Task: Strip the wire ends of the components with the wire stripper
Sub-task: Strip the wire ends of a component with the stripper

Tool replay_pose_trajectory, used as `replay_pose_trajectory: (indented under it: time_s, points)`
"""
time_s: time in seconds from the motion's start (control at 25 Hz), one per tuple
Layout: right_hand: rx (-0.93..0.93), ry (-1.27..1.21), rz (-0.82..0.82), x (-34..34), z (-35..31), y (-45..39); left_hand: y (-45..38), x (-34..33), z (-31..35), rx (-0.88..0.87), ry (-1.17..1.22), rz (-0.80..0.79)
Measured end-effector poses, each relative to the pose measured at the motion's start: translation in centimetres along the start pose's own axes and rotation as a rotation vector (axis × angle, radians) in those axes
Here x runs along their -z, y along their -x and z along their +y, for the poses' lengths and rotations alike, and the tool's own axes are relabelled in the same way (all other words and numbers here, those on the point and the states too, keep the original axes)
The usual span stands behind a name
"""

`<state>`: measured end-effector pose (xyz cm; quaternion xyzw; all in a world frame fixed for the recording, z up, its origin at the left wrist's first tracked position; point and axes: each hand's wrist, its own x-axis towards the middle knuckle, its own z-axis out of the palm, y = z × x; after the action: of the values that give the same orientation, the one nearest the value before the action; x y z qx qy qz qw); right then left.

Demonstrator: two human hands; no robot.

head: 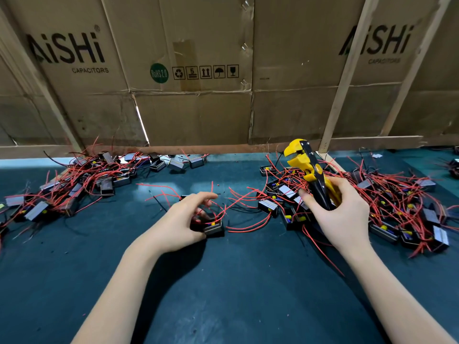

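So the step here looks like grabbing the next piece and getting one of its leads lined up for the tool. The left hand [178,223] sits on a small black component [213,228] lying on the table [223,294] between the two piles, thumb and lower fingers curled round its body while the upper fingers are spread loose above the red wires [244,225] coming off it. The right hand [344,214] has its fingers wrapped round the handles of the yellow wire stripper [306,167], held upright above the right-hand pile [397,209], with the head pointing up and away; its mouth looks parted, though that's hard to call. To do this well the person probably wants to pin the body down firmly, tease out one single wire so it doesn't drag its neighbours in, and feed only the tip in square. The heap on the left [74,184] sits well apart.
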<state>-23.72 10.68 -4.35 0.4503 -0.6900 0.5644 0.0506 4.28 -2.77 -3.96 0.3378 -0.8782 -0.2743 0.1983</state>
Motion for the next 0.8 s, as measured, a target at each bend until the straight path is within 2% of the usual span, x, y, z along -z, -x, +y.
replay_pose_trajectory:
  time_s: [0.12, 0.24, 0.48, 0.64, 0.72, 0.8]
  points:
    - [0.006, 0.003, 0.002, 0.0, 0.1, -0.1, 0.5, 1.5, -1.2, 0.052, -0.101, 0.013]
    - [0.001, 0.007, 0.006, 0.0, 0.3, 0.0, 0.9, 2.5, -1.9, 0.113, -0.078, 0.033]
    - [0.014, 0.028, -0.004, -0.3, 0.5, -0.1, 0.9, 3.6, -2.6, 0.263, 0.121, 0.315]
    - [0.023, 0.026, -0.017, -0.3, 0.5, -0.1, 0.9, 3.5, -2.6, 0.262, -0.092, 0.443]
    - [0.028, 0.037, -0.022, -0.2, 0.6, -0.1, 1.0, 3.4, -3.0, 0.3, -0.202, 0.394]
    - [0.024, 0.044, -0.027, -0.3, 0.7, -0.2, 1.2, 3.4, -3.5, 0.381, -0.241, 0.257]
